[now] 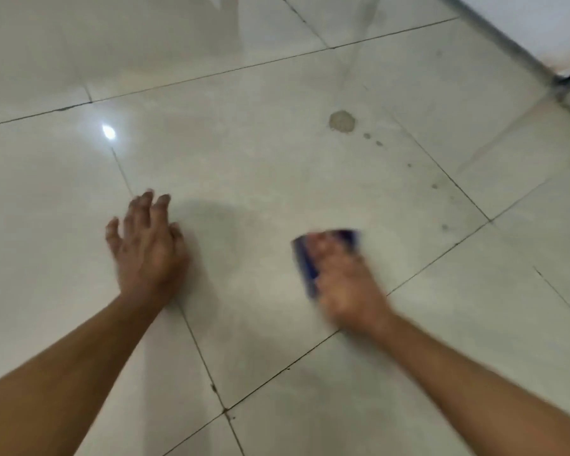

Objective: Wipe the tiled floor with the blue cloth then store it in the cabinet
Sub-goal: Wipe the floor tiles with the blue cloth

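The blue cloth point(305, 263) lies flat on the pale glossy tiled floor point(260, 159), and my right hand point(346, 278) presses down on top of it, blurred by motion. Only the cloth's left and far edges show past my fingers. My left hand point(147, 245) rests flat on the floor to the left, fingers spread, holding nothing. A round grey stain point(342, 120) with a trail of small spots marks the tile beyond the cloth.
A white panel with a dark metal base edge point(520, 47) runs along the top right corner. Dark grout lines cross the floor. A bright light reflection point(108, 131) shines on the tile at left.
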